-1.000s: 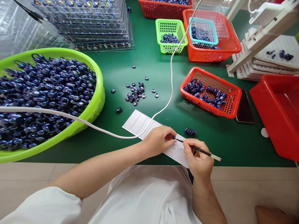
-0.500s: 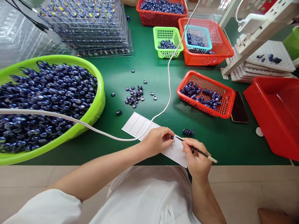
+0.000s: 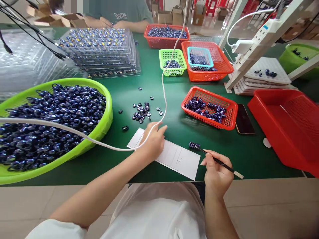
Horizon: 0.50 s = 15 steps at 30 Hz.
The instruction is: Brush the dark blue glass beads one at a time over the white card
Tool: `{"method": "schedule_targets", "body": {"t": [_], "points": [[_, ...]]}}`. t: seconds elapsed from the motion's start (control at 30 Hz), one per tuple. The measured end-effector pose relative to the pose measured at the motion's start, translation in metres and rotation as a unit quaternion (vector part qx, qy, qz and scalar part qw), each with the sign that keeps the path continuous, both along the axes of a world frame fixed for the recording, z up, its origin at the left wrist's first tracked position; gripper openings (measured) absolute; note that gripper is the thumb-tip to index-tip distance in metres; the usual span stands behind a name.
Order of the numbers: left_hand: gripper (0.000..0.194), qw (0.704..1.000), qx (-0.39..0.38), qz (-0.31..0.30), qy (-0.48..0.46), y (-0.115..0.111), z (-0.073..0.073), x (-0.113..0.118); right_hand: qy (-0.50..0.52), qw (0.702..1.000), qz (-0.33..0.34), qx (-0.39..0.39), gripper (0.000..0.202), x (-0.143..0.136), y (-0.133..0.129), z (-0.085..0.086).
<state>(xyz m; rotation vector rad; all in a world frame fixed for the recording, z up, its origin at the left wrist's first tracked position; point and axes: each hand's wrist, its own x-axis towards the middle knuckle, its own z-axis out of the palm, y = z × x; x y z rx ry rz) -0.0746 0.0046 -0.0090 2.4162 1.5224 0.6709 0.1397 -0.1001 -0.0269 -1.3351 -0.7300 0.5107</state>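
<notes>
My left hand (image 3: 153, 141) is over the ruled white paper strip (image 3: 183, 161), just short of a loose scatter of dark blue shiny bead-like pieces (image 3: 141, 111). Its fingers are apart, and I see nothing held in them. My right hand (image 3: 219, 169) grips slim black tweezers (image 3: 221, 162) with a pale rear end. Their tip meets a short row of stacked dark pieces (image 3: 194, 145) lying on the green table (image 3: 171, 129). A white cable (image 3: 119, 148) crosses above my left hand.
A large green basket (image 3: 109, 109) full of dark looped pieces stands left. Red baskets (image 3: 234, 113) and a small green basket (image 3: 184, 66) hold more. Stacked clear trays (image 3: 99, 63), a phone (image 3: 244, 119) and a red bin (image 3: 279, 132) surround the area. Another person (image 3: 119, 15) sits opposite.
My left hand has left the tweezers' tip and moved left toward the scattered pieces. The tweezers' tip now rests at the stacked row. The view has tilted up.
</notes>
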Motion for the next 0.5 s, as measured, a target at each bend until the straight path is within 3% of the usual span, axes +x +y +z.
{"method": "schedule_targets", "body": {"t": [0.17, 0.3, 0.5], "points": [[0.032, 0.979, -0.064, -0.183, -0.056, -0.012, 0.002, 0.047, 0.009, 1.0, -0.016, -0.013, 0.02, 0.004, -0.003, -0.005], [0.018, 0.977, -0.121, -0.168, -0.059, -0.007, -0.008, 0.07, -0.012, 0.999, 0.004, -0.042, 0.024, 0.006, -0.003, -0.008], [0.017, 0.974, -0.143, -0.156, -0.082, 0.0, -0.014, 0.078, 0.0, 1.0, -0.01, -0.021, 0.032, 0.002, 0.001, -0.01]]}}
